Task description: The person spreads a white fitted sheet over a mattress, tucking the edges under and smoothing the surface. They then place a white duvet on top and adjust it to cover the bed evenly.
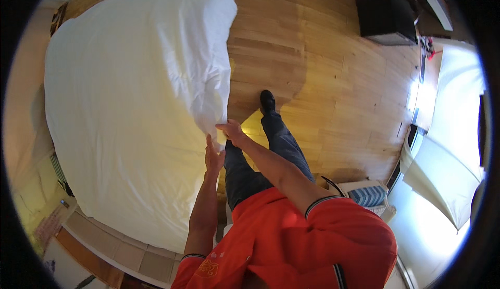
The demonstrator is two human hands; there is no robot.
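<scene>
A large white duvet [120,107] covers the bed on the left, its right side hanging toward the floor in creases. At its right edge, my right hand [232,132] is closed on a fold of the cloth. Just below and to the left, my left hand [213,157] holds the same edge, with cloth between its thumb and fingers. One finger of it points up along the fabric. The two hands are close together, and the duvet's edge is bunched between them. Part of the gripped cloth is hidden by my fingers.
Wooden floor [333,80] stretches to the right of the bed. A black box-shaped cabinet [388,18] stands at the far right. Near my right side is a light chair with a blue striped cushion [367,196]. A padded headboard [104,239] borders the bed at lower left. Pale curtains [442,174] hang at right.
</scene>
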